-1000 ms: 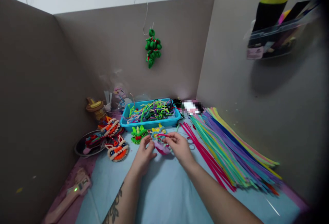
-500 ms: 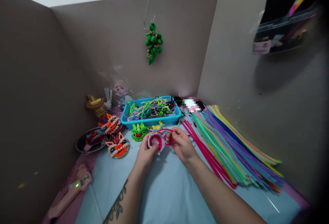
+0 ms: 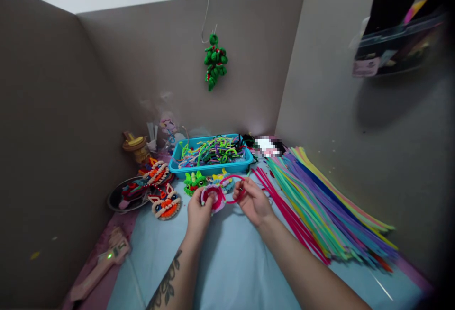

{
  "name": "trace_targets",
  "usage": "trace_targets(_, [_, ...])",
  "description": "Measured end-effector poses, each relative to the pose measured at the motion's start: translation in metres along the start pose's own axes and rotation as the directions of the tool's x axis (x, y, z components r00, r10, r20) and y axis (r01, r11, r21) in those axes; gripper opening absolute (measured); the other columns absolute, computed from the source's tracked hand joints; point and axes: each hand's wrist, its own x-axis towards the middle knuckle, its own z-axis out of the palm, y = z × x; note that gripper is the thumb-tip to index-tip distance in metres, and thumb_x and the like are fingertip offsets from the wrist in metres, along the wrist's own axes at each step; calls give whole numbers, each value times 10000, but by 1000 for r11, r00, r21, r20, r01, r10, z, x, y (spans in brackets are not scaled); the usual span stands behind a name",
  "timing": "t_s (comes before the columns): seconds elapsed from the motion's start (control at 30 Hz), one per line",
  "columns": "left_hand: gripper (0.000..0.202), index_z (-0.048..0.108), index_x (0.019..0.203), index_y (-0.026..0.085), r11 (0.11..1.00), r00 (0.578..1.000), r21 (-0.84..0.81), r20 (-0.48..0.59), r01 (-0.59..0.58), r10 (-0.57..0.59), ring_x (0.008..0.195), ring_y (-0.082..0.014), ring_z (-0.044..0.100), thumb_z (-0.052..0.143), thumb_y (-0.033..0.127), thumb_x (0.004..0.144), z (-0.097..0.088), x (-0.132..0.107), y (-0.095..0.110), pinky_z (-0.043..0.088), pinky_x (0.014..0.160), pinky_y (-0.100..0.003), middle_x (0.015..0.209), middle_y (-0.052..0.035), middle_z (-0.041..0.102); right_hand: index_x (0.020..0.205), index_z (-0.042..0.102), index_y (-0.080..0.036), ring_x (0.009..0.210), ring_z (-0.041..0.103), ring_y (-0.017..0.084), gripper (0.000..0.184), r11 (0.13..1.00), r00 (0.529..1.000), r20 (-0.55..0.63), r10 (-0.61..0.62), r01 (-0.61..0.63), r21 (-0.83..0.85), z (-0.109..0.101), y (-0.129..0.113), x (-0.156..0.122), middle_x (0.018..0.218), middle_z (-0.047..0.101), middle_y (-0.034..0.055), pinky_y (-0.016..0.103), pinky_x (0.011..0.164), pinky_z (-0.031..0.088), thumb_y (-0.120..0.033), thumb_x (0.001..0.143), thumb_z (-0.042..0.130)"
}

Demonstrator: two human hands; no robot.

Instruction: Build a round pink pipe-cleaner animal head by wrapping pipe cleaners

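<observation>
My left hand (image 3: 199, 208) grips a round pink-and-white fuzzy piece (image 3: 217, 201), its thumb pressed into the dark pink middle. From that piece a hot-pink pipe cleaner (image 3: 232, 176) loops out to the right. My right hand (image 3: 253, 202) pinches this pipe cleaner between thumb and fingers, a short way right of the round piece. Just behind my hands sit a green animal head made of pipe cleaners (image 3: 194, 183) and a blue-and-yellow one (image 3: 223, 181), partly covered by the loop.
A blue tray (image 3: 185, 173) of pipe cleaner scraps stands at the back. Long coloured pipe cleaners (image 3: 313, 201) lie at right. Orange-and-cream heads (image 3: 166, 205) and a bowl (image 3: 113, 198) are at left, with a pink glue gun (image 3: 115, 248) in front. Grey panels (image 3: 170, 63) enclose the table.
My right hand has drawn slightly away from the round piece, and the hot-pink loop between my hands looks wider. The whole view has shifted a little.
</observation>
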Motion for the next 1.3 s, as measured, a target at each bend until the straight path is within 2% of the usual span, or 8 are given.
trace_targets(0.2, [213, 641, 914, 174, 996, 997, 26, -1, -81, 81, 773, -198, 615, 553, 227, 727, -4, -1, 5, 467, 728, -295, 836, -39, 686, 681, 632, -171, 526, 445, 80, 144, 908, 987, -58, -149, 113, -404, -1, 9, 0, 605, 584, -27, 207, 501, 332, -257, 608, 721])
trace_targets(0.4, [244, 651, 884, 190, 998, 997, -21, 43, -67, 68, 767, -203, 620, 553, 145, 666, -3, -3, 7, 471, 722, -294, 828, -29, 692, 664, 612, -172, 417, 377, 72, 146, 896, 973, -204, -109, 7, -444, -16, 8, 12, 499, 507, -54, 200, 401, 237, -251, 571, 692])
trace_targets(0.63, [274, 672, 935, 210, 976, 986, 149, -14, -161, 165, 863, -243, 622, 538, 137, 707, -4, -4, 2, 453, 822, -358, 930, -64, 701, 859, 675, -212, 768, 618, 184, 167, 583, 927, 118, -356, 319, -747, 3, 6, -8, 832, 692, 30, 301, 706, 470, -274, 705, 690])
trace_targets(0.77, [323, 677, 972, 213, 972, 984, 159, -26, -171, 177, 941, -262, 615, 540, 109, 698, -3, -5, 0, 431, 894, -394, 998, -81, 694, 840, 729, -240, 755, 643, 210, 123, 302, 882, 291, -371, 411, -860, 4, 14, -18, 822, 725, 44, 343, 724, 479, -253, 786, 619])
trace_targets(0.9, [351, 676, 992, 212, 969, 982, 163, 10, -185, 186, 952, -262, 615, 531, 92, 695, -2, -8, -2, 440, 892, -401, 1021, -87, 691, 901, 736, -289, 780, 656, 219, 203, 185, 839, 484, -247, 532, -827, 3, 30, -20, 850, 736, 36, 358, 749, 478, -185, 784, 607])
trace_targets(1.07, [329, 690, 933, 220, 975, 984, 130, 24, -179, 177, 918, -253, 620, 533, 92, 674, -3, -6, -1, 440, 868, -384, 974, -68, 704, 875, 737, -290, 789, 655, 219, 184, 290, 877, 378, -297, 460, -839, 0, 25, -14, 862, 734, 29, 359, 749, 480, -203, 776, 609])
trace_targets(1.2, [307, 681, 901, 209, 986, 991, 96, 43, -134, 130, 837, -233, 625, 516, 103, 665, -4, -4, 2, 456, 788, -338, 894, -47, 712, 859, 700, -213, 589, 602, 177, 154, 525, 920, 43, -390, 261, -811, -4, 5, -4, 695, 686, 26, 308, 584, 470, -312, 758, 639])
trace_targets(1.3, [287, 674, 885, 203, 992, 995, 77, 28, -100, 98, 781, -219, 619, 522, 117, 657, -4, -2, 2, 456, 742, -314, 837, -32, 704, 942, 648, -191, 644, 608, 167, 285, 678, 938, 21, -346, 266, -685, -7, 2, 2, 742, 676, 30, 293, 621, 477, -354, 711, 689])
